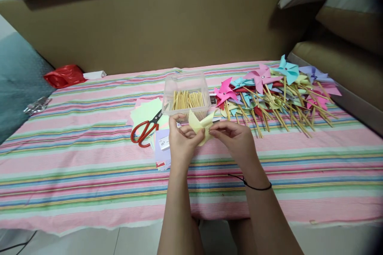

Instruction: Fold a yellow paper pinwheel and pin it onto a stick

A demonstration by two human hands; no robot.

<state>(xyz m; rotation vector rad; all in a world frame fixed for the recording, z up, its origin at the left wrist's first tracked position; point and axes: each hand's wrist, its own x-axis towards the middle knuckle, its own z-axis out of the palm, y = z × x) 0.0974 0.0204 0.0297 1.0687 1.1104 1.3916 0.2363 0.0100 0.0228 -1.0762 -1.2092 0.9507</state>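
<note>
The left hand (182, 139) is holding a piece of yellow paper (196, 122) just in front of the box (167, 87), its thumb pressing on the near face while the other fingers are curling behind. The paper is bending into pointed flaps, two of them standing upward. The right hand (239, 137) is meeting the paper's right edge, thumb and forefinger drawing narrow; whether they are gripping that edge is too small to tell. A black cord (259, 188) is circling the right wrist.

The box, clear and without a lid on top, is holding a bundle of short sticks (188, 99). To the left of the box, red-handled scissors (145, 131) are lying with their blades over a stack of pale green sheets (146, 111). In front of the box, toward its left, a small white packet (164, 142) is resting on purple sheets (162, 156), partly hiding behind the left hand. To the right of the box, many pinwheels (263, 75) in pink, blue, yellow, purple and red are lying in a heap, their sticks mostly pointing toward the person. Far left of the box, a red bag (64, 76) is sitting beside a white roll (95, 74). A striped cloth (104, 183) is lying under everything.
</note>
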